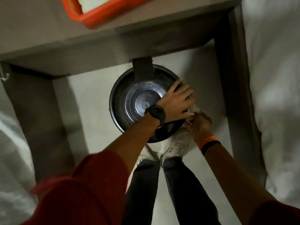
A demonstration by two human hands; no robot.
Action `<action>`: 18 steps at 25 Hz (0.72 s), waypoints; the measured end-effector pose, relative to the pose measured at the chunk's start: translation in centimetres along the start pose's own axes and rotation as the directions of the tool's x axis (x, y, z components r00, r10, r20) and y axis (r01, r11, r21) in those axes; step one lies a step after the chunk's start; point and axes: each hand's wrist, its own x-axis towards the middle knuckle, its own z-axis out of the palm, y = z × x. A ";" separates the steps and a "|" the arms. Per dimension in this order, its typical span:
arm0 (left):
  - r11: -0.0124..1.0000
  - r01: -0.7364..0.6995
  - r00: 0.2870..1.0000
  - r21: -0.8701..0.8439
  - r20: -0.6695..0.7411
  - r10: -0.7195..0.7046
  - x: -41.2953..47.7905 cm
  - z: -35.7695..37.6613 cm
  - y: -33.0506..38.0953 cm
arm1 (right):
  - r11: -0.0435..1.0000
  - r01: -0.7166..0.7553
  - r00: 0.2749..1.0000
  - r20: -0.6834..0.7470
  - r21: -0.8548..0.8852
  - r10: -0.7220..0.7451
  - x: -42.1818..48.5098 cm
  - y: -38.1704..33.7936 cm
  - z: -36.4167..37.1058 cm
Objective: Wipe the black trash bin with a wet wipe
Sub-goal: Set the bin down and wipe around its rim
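Observation:
The round black trash bin [120, 101] stands on the floor under a table, seen from above, its shiny lid catching light. My left hand [177, 99], with a black watch on the wrist, reaches across the lid and grips the bin's right rim. My right hand [200, 124] is at the bin's right side, fingers closed on a crumpled white wet wipe [193, 111] pressed against the bin's outer wall just below my left hand. The bin's right wall is mostly hidden by both hands.
A grey table [81, 34] spans above the bin, with legs at the left [37, 111] and right [235, 78]. An orange tray [97, 15] sits on its top. White bedding lies at both sides. My white shoes [178, 145] stand on the pale floor close to the bin.

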 end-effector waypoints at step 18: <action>0.279 0.620 0.570 -0.734 0.177 -0.802 -15.3 2.0 -9.3 | 0.769 0.408 0.843 -0.121 -0.492 -0.525 -0.3 -4.5 5.7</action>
